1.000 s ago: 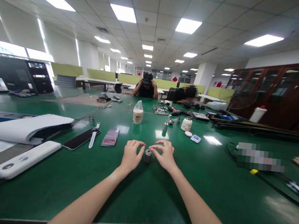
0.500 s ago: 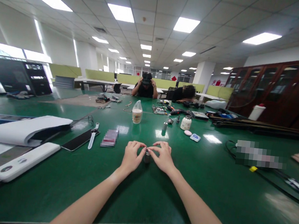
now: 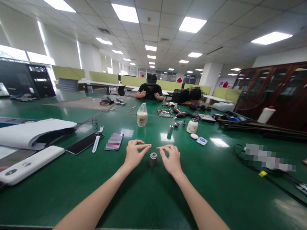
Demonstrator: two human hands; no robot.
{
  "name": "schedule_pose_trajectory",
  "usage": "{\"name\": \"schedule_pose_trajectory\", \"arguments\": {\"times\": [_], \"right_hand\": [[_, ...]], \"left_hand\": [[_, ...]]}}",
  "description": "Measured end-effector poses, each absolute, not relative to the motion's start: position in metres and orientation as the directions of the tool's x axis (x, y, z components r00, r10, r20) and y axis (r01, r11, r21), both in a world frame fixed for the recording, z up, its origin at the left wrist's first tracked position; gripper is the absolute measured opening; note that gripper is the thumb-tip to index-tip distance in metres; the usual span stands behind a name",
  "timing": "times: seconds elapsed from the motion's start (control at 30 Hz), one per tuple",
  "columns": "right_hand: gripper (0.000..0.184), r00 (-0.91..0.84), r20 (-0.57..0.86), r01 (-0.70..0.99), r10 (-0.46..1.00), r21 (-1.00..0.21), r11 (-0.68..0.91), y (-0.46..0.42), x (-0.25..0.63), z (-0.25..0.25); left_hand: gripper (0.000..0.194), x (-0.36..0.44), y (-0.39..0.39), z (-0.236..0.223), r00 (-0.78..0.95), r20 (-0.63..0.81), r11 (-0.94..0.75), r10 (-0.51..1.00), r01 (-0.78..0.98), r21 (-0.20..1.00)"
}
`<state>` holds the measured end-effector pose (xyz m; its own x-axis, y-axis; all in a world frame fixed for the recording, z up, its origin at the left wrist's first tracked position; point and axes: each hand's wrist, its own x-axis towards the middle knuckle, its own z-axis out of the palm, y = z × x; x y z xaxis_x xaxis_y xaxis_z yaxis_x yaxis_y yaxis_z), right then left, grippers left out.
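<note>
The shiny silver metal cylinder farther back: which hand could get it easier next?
Probably the right hand: it is nearer, almost straight in front of the silver cylinder. The left hand is farther away, on the other side of the dark grey metal cylinder.

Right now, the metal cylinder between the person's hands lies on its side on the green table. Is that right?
Not on its side: the metal cylinder stands upright on the green table, between the left hand and right hand, as the head view shows.
</note>
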<state>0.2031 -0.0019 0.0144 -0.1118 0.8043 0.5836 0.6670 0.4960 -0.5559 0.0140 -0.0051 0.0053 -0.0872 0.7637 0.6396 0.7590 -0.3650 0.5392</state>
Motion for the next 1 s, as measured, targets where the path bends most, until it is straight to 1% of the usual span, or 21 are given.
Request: {"name": "schedule_pose_trajectory", "arguments": {"times": [0.07,0.13,0.2,0.27,0.37,0.5,0.57,0.7,0.87,1.0], "right_hand": [[0.023,-0.106,0.586,0.672,0.804,-0.553,0.492,-0.002,0.203,0.015],[0.023,-0.101,0.581,0.676,0.807,-0.555,0.484,-0.002,0.204,0.015],[0.023,-0.098,0.574,0.678,0.813,-0.559,0.477,-0.001,0.205,0.015],[0.022,-0.097,0.567,0.680,0.818,-0.562,0.471,0.000,0.206,0.015],[0.022,-0.100,0.560,0.680,0.823,-0.565,0.467,0.000,0.206,0.013],[0.022,-0.092,0.555,0.676,0.827,-0.575,0.461,0.001,0.206,0.013],[0.022,-0.090,0.552,0.674,0.829,-0.579,0.459,0.000,0.205,0.014],[0.021,-0.100,0.541,0.673,0.835,-0.581,0.458,-0.001,0.205,0.014],[0.022,-0.109,0.542,0.675,0.833,-0.575,0.463,-0.002,0.204,0.015],[0.022,-0.116,0.536,0.671,0.836,-0.578,0.464,-0.002,0.203,0.014]], "left_hand": [[0.017,0.002,0.000,0.000,-0.122,0.578,-0.254,0.807,0.811,0.527],[0.015,-0.009,0.004,-0.009,-0.101,0.495,-0.172,0.863,0.862,0.476],[0.017,-0.015,0.006,-0.016,-0.081,0.435,-0.131,0.897,0.890,0.436],[0.018,-0.016,0.007,-0.020,-0.068,0.422,-0.126,0.904,0.902,0.414],[0.016,-0.010,0.004,-0.018,-0.040,0.481,-0.180,0.876,0.898,0.402],[0.018,0.005,-0.006,-0.004,0.012,0.636,-0.359,0.771,0.834,0.419],[0.019,0.012,-0.012,0.002,0.042,0.683,-0.437,0.729,0.797,0.417],[0.017,0.023,-0.021,0.007,0.093,0.692,-0.503,0.716,0.757,0.418],[0.016,0.027,-0.023,0.006,0.083,0.687,-0.507,0.722,0.740,0.442],[0.016,0.028,-0.024,0.006,0.097,0.687,-0.515,0.720,0.738,0.435]]}}
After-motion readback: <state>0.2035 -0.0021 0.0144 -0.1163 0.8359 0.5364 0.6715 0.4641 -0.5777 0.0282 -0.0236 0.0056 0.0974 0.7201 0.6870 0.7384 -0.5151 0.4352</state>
